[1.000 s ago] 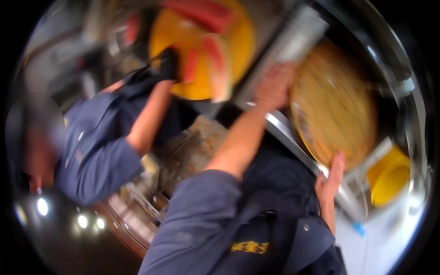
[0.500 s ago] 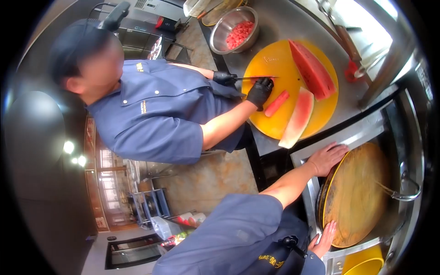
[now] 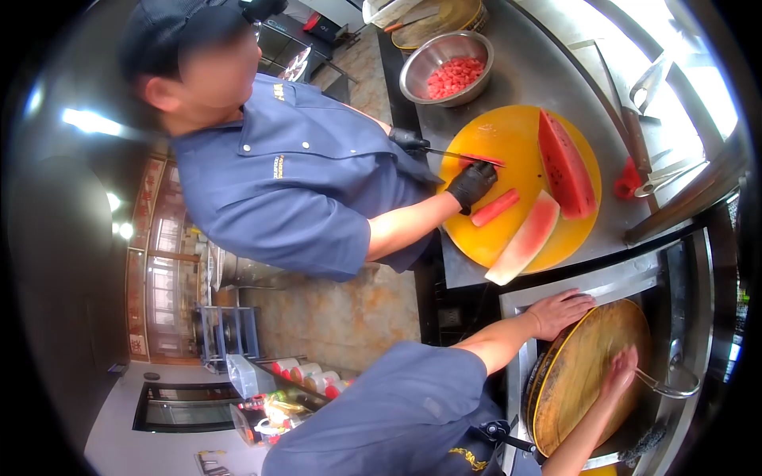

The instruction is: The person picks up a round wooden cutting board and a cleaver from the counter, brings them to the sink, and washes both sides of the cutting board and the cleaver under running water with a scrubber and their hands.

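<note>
A round wooden chopping board [image 3: 583,389] with a yellow rim sits in a metal sink [image 3: 516,305], and another board edge shows beneath it. My left hand [image 3: 559,313] lies with fingers stretched out at the sink edge and the board's upper rim. Over the board's face is my right hand [image 3: 619,371], its fingers extended and slightly blurred, beside the end of a chrome tap [image 3: 671,390]. Whether it touches the tap or the board I cannot tell.
A co-worker's black-gloved hands [image 3: 474,184] hold a knife and watermelon flesh on a yellow board [image 3: 508,119]. Watermelon wedge [image 3: 565,170], rind piece [image 3: 528,238] and red strip [image 3: 495,208] lie there. Beyond are a bowl [image 3: 413,75] of diced watermelon and a long-handled tool [image 3: 636,141].
My right hand has left the board's lower rim and moved up across its face toward the tap. My left hand stays at the upper edge. The camera view has shifted.
</note>
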### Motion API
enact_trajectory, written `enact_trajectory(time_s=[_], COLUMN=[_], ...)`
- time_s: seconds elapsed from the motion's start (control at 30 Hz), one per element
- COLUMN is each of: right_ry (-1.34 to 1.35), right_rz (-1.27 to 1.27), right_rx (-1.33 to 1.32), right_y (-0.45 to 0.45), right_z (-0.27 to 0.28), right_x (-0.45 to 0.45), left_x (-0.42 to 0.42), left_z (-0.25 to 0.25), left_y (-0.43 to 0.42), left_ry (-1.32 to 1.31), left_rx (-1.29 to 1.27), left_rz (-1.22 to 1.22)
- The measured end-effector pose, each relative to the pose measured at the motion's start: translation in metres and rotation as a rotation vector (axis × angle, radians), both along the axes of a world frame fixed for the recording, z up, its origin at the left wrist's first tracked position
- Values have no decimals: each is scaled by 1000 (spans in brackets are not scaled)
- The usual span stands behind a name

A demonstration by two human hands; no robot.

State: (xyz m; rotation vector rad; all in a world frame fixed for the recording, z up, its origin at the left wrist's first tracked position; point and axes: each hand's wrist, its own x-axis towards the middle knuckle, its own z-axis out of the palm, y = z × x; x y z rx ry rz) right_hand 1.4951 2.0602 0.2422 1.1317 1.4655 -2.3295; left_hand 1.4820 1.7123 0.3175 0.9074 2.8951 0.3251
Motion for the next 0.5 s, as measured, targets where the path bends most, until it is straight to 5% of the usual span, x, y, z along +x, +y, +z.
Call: enact_trajectory(time_s=[0.1,0.23,0.3,0.33,0.4,0.43,0.5], right_ry=[199,414,397,64,416,324,157], right_rz=[-83,193,303,177,318,560,723], right_rx=[-587,-759,-523,105,416,774,747], right_y=[23,48,39,10,-24,-27,-71], right_z=[-81,-78,-33,-5,-9,5,62], right_x=[-90,-113,-90,-71,-18,15,73], left_x=[-2,-4,-1,-2,-3,-7,-12], left_z=[-5,-5,-1,1,4,10,21], left_y=[-2,4,1,-5,-17,-12,2], left_ry=[16,44,172,173,18,29,-125], left_rx=[90,93,155,164,597,618,828], left_rz=[26,8,33,35,144,125,525])
